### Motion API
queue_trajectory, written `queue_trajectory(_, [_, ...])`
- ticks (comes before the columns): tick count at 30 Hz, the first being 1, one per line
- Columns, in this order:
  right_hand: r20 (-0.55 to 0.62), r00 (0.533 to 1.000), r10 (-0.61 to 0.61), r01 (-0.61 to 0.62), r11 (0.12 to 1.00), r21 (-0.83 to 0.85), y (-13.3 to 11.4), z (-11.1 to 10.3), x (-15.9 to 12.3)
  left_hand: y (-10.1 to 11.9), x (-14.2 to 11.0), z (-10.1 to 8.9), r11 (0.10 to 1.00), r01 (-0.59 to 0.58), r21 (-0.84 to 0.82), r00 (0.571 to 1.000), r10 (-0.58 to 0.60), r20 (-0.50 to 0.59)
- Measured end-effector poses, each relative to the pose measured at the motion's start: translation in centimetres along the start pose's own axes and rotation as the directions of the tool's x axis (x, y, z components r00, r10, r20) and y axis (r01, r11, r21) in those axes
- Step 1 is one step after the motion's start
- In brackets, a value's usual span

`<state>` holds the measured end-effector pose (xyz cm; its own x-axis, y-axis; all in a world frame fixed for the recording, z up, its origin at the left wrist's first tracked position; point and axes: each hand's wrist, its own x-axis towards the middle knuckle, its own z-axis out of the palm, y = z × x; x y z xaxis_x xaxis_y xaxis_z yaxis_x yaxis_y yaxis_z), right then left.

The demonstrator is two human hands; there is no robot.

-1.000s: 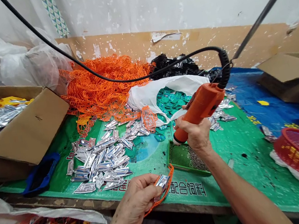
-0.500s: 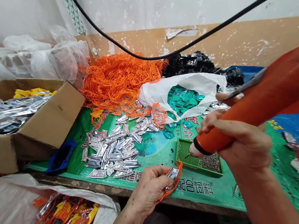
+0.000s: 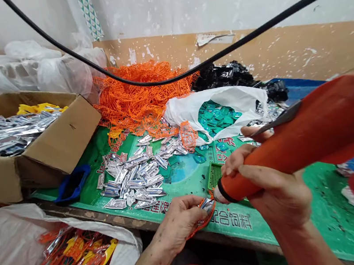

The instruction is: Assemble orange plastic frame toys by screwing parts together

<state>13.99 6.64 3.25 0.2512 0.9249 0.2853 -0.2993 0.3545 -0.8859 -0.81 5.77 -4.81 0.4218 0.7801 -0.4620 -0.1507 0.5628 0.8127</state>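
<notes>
Lowered, the right hand (image 3: pixel 279 192) clenches the orange screwdriver (image 3: pixel 299 140), slanted down-left at the left hand's (image 3: pixel 178 224) pinched clip (image 3: pixel 208 205).

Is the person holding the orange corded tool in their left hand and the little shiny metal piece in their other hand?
Not quite: the orange corded tool is in the right hand, not the left. The left hand holds the shiny metal piece, as the head view shows.

Head-worn view, facing forward and down, close over the left hand (image 3: pixel 174 224) and right hand (image 3: pixel 280 192)
</notes>
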Motion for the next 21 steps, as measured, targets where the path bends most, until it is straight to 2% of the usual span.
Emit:
queue_trajectory(13, [0.010, 1.000, 0.002, -0.002, 0.997, -0.082, 0.8, -0.1, -0.1, 0.1, 0.0, 0.0, 1.000, 0.007, -0.005, 1.000, -0.007, 0.005])
queue_trajectory(21, [0.069, 0.997, -0.025, 0.038, 0.982, -0.186, 1.1, -0.6, -0.5, 0.1, -0.2, 0.4, 1.000, -0.005, -0.023, 1.000, 0.006, 0.010])
